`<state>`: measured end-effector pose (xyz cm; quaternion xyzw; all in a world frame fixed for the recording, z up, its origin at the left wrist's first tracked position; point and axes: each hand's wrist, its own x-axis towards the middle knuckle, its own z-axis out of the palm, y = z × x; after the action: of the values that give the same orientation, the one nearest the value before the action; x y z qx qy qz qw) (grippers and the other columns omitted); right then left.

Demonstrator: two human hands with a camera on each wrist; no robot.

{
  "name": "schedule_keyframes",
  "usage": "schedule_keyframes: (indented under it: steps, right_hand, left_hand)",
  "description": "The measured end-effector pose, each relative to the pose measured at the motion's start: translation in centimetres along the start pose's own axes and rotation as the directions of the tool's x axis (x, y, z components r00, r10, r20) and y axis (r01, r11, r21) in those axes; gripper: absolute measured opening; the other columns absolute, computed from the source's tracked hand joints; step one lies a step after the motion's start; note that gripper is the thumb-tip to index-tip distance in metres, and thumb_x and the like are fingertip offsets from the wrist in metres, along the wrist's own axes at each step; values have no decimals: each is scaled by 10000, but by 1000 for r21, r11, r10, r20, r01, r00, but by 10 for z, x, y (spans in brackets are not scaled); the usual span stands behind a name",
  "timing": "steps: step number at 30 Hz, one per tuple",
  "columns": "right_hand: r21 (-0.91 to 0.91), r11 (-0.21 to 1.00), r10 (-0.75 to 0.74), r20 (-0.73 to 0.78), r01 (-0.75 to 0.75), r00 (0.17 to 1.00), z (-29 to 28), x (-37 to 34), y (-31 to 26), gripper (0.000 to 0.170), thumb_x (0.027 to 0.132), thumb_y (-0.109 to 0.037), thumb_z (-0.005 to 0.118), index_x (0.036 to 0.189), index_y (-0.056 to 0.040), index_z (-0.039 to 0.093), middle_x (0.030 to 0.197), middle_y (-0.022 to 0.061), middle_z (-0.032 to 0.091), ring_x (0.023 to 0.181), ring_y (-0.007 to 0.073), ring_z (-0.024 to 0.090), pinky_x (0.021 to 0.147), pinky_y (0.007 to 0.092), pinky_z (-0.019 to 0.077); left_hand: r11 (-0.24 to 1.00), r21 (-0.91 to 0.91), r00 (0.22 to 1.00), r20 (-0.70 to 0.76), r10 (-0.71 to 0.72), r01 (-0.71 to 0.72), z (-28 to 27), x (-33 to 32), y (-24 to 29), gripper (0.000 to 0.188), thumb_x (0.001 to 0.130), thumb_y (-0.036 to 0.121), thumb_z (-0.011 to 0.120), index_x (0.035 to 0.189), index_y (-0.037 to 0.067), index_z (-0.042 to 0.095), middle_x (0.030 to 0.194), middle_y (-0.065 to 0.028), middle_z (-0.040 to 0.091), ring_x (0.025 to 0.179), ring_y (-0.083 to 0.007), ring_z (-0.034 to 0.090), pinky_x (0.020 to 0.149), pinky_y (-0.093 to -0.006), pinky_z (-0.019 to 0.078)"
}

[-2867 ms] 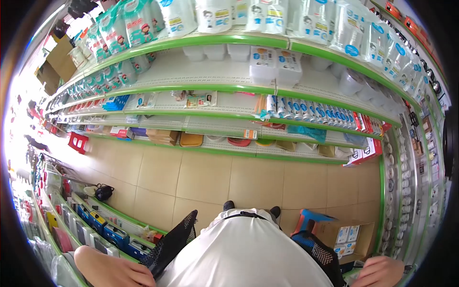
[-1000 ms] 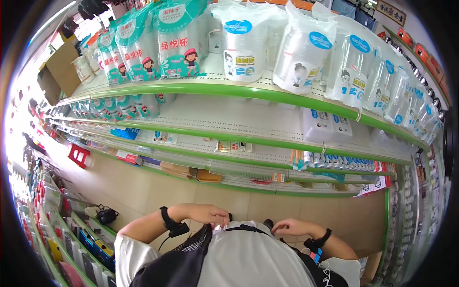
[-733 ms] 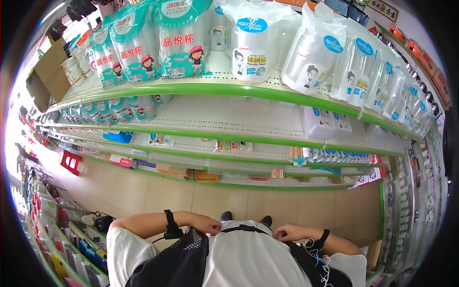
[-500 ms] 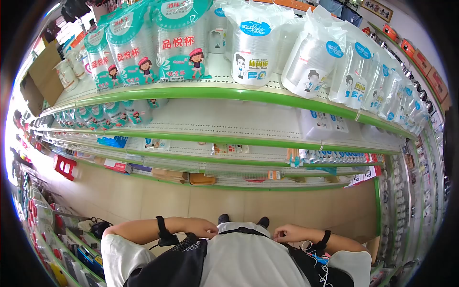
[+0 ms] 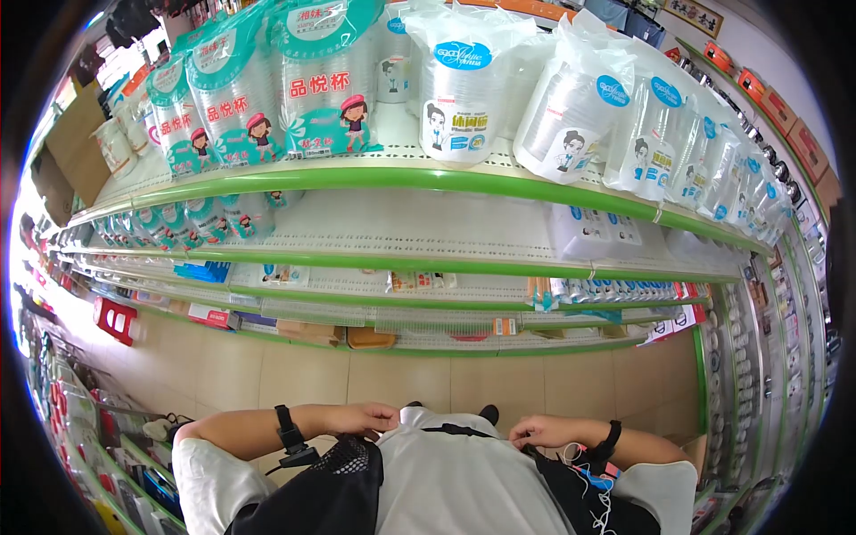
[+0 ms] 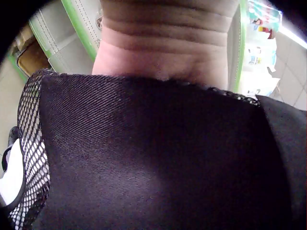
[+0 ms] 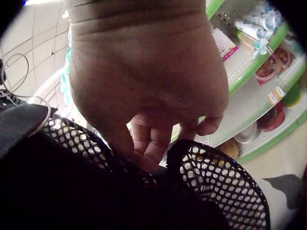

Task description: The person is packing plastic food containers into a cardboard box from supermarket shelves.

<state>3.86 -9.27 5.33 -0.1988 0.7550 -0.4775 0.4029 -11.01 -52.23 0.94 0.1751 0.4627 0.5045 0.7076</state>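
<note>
Your right grip (image 5: 544, 431) pinches the edge of your mesh vest (image 5: 323, 490) at the waist; I can't tell whether your left grip (image 5: 371, 416) does. Both were wide apart earlier. Ahead, green-printed bags (image 5: 325, 118) of stacked cups (image 5: 310, 67) stand on the shelf (image 5: 357, 176).

“品悦杯” on green packs (image 5: 325, 89), “休闲碗” on clear bag (image 5: 464, 98)

Bare wrist (image 6: 163, 43) above black mesh-edged vest (image 6: 158, 148), green-edged shelves (image 6: 80, 28) behind.

Shirt (image 5: 218, 477): white, short-sleeved
Vest (image 5: 312, 499): black, with mesh panels
Wrist straps (image 5: 288, 430): black, the left bearing a dark box (image 5: 300, 458)
Cord (image 5: 609, 510): white, looping
Shoes (image 5: 489, 414): dark
</note>
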Motion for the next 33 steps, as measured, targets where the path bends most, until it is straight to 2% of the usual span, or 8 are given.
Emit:
schedule_keyframes:
  steps: [5, 9, 12, 13, 16, 17, 19, 33]
  right_hand:
    - [327, 943, -81, 34, 65, 996, -26, -22, -26, 206, 1012, -192, 612, 989, 12, 632, 905, 6, 602, 868, 122, 544, 797, 302, 446]
    - [428, 876, 170, 156, -222, 973, -30, -38, -54, 267, 1035, -231, 591, 991, 28, 633, 862, -19, 593, 848, 75, 519, 766, 283, 443]
    - [404, 855, 284, 156, -324, 946, 0, -38, -18, 298, 1044, -253, 573, 1005, 34, 645, 868, 5, 613, 849, 99, 538, 788, 295, 464]
    - [173, 960, 170, 271, -221, 947, 1, -42, -11, 286, 1047, -225, 538, 1057, 34, 658, 921, 37, 670, 895, 122, 574, 836, 306, 487]
    - [124, 909, 258, 584, -399, 770, 20, -58, -13, 307, 954, -157, 620, 1175, 53, 654, 1045, 96, 730, 987, 145, 629, 898, 299, 500]
    - [125, 909, 258, 580, -397, 773, 25, -61, -3, 307, 954, -157, 620, 1175, 53, 654, 1045, 96, 730, 987, 145, 629, 898, 299, 500]
    - [502, 633, 122, 687, -589, 716, 48, -75, 21, 352, 888, -91, 684, 1209, 51, 658, 1104, 107, 733, 1002, 158, 651, 904, 307, 510]
    - [629, 604, 201, 474, -489, 858, 98, -147, 57, 372, 868, -60, 692, 1222, 49, 656, 1119, 106, 733, 999, 159, 660, 896, 311, 517]
  left_hand:
    - [948, -284, 988, 15, 156, -145, 23, -50, 56, 235, 1079, 312, 527, 1054, 85, 585, 971, 58, 561, 957, -40, 531, 853, -250, 456]
    - [999, 16, 999, -3, -34, 34, 5, -63, 47, 245, 1062, 320, 561, 1083, 79, 599, 1004, 44, 585, 975, -55, 536, 863, -243, 451]
    - [948, 240, 977, -15, -214, 211, -8, -55, -9, 258, 1047, 319, 587, 1124, 74, 609, 1013, 42, 587, 1016, -61, 543, 887, -261, 461]
    - [923, 306, 962, 63, -264, 233, -15, -51, -37, 311, 1037, 299, 599, 1233, 58, 609, 1103, 15, 619, 1085, -96, 550, 947, -294, 459]
    - [985, 138, 993, 52, -109, 100, 17, -66, -50, 309, 1024, 148, 553, 1301, 18, 599, 1195, -18, 656, 1090, -87, 567, 922, -267, 489]
    - [963, 58, 962, 63, -266, 262, 14, -67, -49, 354, 1018, 117, 547, 1351, 5, 591, 1321, -63, 642, 1160, -107, 560, 997, -295, 468]
    - [962, 59, 960, 74, -270, 267, 6, -73, -52, 356, 1019, 121, 548, 1352, 5, 590, 1322, -63, 641, 1162, -108, 559, 999, -296, 467]
    - [950, 124, 934, 183, -306, 287, -25, -102, -56, 381, 1025, 177, 559, 1365, 5, 578, 1336, -62, 628, 1182, -121, 546, 1026, -303, 443]
